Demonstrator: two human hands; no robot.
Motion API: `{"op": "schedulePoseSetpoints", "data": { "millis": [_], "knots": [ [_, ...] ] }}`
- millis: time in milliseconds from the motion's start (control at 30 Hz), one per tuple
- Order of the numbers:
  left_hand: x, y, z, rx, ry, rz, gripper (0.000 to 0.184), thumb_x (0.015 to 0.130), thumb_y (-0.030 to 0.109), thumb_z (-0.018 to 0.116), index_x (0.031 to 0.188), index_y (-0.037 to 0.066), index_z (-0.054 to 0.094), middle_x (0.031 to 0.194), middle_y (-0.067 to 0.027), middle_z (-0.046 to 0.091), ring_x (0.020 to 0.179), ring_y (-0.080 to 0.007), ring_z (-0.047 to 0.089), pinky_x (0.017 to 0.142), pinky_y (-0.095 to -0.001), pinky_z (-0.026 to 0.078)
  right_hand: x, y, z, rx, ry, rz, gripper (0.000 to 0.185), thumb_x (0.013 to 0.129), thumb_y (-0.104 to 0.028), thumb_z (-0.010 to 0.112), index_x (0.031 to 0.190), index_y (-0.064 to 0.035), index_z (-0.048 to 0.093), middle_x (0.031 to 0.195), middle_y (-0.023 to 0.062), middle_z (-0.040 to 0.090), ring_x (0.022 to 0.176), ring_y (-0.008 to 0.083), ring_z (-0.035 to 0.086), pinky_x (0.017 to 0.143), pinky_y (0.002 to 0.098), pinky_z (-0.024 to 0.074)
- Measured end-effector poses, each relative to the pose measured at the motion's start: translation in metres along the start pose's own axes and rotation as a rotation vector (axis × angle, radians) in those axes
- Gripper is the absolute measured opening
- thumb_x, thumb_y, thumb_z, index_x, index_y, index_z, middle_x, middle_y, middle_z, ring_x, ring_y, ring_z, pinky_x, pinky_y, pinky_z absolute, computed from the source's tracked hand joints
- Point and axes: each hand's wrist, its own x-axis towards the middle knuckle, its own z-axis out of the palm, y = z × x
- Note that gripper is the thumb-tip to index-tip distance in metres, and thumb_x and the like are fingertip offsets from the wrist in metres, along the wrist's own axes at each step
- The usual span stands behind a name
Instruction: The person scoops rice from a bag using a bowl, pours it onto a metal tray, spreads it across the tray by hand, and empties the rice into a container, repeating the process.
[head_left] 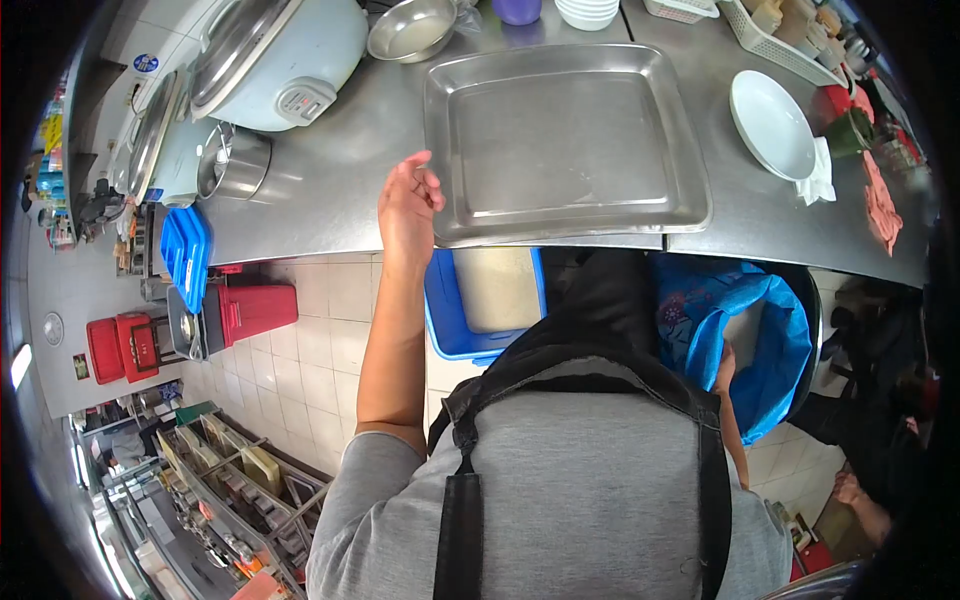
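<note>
Steel counter [340, 205] carries metal tray [560, 140], just right of the left hand [410, 205], loosely curled, empty. Right hand [725, 368], partly hidden, is at blue bag [785, 350] below; grip cannot be told.

the rectangular metal tray [560, 135] before me lies flat; the patterned blue bag [712, 302] at my right gapes open.

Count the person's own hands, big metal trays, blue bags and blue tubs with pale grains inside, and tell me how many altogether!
Hands: 2, the left hand and the right hand
Big metal tray: 1
Blue bag: 1
Blue tub: 1
Total: 5
</note>
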Motion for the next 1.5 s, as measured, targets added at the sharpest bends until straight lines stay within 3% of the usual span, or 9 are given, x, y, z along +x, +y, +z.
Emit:
{"op": "schedulePoseSetpoints", "data": {
  "millis": [167,300,433,700,867,1000,1133,1233,1500],
  "knots": [
    [0.005,-0.003,0.008,0.503,0.118,0.076,0.038,0.105,0.031,0.049,0.118,-0.003,0.062,0.083,-0.0034,0.062,0.072,-0.0111,0.056,0.067,-0.0266,0.047,-0.005,0.004,-0.010,-0.023,-0.080,0.101,0.029,0.088,-0.013,0.064,0.116,-0.0046,0.066,0.109,0.0182,0.069,0.102,0.0343,0.066,0.092,0.0412,0.0499],
    [0.007,0.005,-0.003,0.511,0.127,0.175,0.039,0.104,0.031,0.050,0.116,-0.004,0.062,0.084,-0.0042,0.062,0.074,-0.0116,0.057,0.068,-0.0275,0.048,-0.010,0.011,-0.008,0.152,-0.053,0.147,0.031,0.085,-0.008,0.067,0.115,-0.0038,0.067,0.110,0.0189,0.069,0.106,0.0323,0.067,0.093,0.0402,0.0504],
    [0.006,0.013,-0.007,0.258,0.123,0.176,0.033,0.104,0.028,0.052,0.111,-0.002,0.065,0.085,-0.0043,0.063,0.073,-0.0113,0.056,0.070,-0.0265,0.047,-0.009,-0.001,-0.016,0.062,0.051,0.078,0.022,0.087,-0.007,0.066,0.108,-0.0016,0.068,0.101,0.0147,0.071,0.090,0.0259,0.069,0.083,0.0362,0.0528],
    [0.017,-0.016,-0.070,0.531,0.316,0.262,0.028,0.102,0.025,0.056,0.109,0.000,0.067,0.085,-0.0025,0.064,0.073,-0.0088,0.056,0.069,-0.0249,0.049,0.018,-0.093,-0.083,0.150,0.198,0.115,0.021,0.097,-0.015,0.065,0.082,-0.0007,0.062,0.067,0.0018,0.054,0.067,0.0080,0.049,0.064,0.0240,0.0432],
    [0.017,-0.065,-0.114,0.546,0.395,0.306,0.023,0.101,0.014,0.055,0.117,-0.001,0.061,0.087,-0.0025,0.064,0.073,-0.0064,0.055,0.067,-0.0206,0.047,0.053,-0.188,-0.122,0.342,0.504,-0.283,0.015,0.099,-0.016,0.063,0.099,-0.0014,0.060,0.083,0.0023,0.059,0.073,0.0065,0.052,0.068,0.0233,0.0459],
    [0.017,-0.066,-0.097,0.536,0.406,0.338,0.020,0.101,0.010,0.052,0.118,0.002,0.060,0.086,-0.0005,0.060,0.070,-0.0053,0.052,0.062,-0.0188,0.044,0.118,-0.254,-0.139,0.752,0.208,-0.095,0.038,0.101,-0.024,0.059,0.131,-0.0024,0.050,0.104,0.0111,0.065,0.090,0.0220,0.065,0.082,0.0335,0.0534],
    [0.017,-0.065,-0.095,0.536,0.410,0.312,0.016,0.101,0.009,0.052,0.113,0.003,0.061,0.085,0.0007,0.060,0.069,-0.0046,0.051,0.059,-0.0183,0.042,0.196,-0.298,-0.131,1.483,-0.160,0.356,0.078,0.099,-0.037,0.059,0.149,0.0034,0.014,0.134,0.0361,0.044,0.115,0.0472,0.057,0.100,0.0505,0.0510],
    [0.018,-0.067,-0.095,0.563,0.432,0.309,0.015,0.101,0.009,0.052,0.109,0.003,0.063,0.083,0.0016,0.059,0.069,-0.0044,0.050,0.059,-0.0189,0.041,0.258,-0.291,-0.108,1.645,-0.313,0.354,0.068,0.099,-0.021,0.054,0.146,0.0067,0.013,0.136,0.0386,0.039,0.122,0.0507,0.051,0.104,0.0540,0.0495],
    [0.017,-0.067,-0.097,0.577,0.393,0.313,0.014,0.101,0.009,0.053,0.109,0.002,0.062,0.084,0.0004,0.059,0.070,-0.0049,0.050,0.061,-0.0191,0.041,0.224,-0.291,-0.107,1.624,-0.068,0.244,0.064,0.082,0.011,0.042,0.142,0.0094,0.021,0.142,0.0302,0.035,0.129,0.0495,0.044,0.102,0.0650,0.0489]
  ]
}}
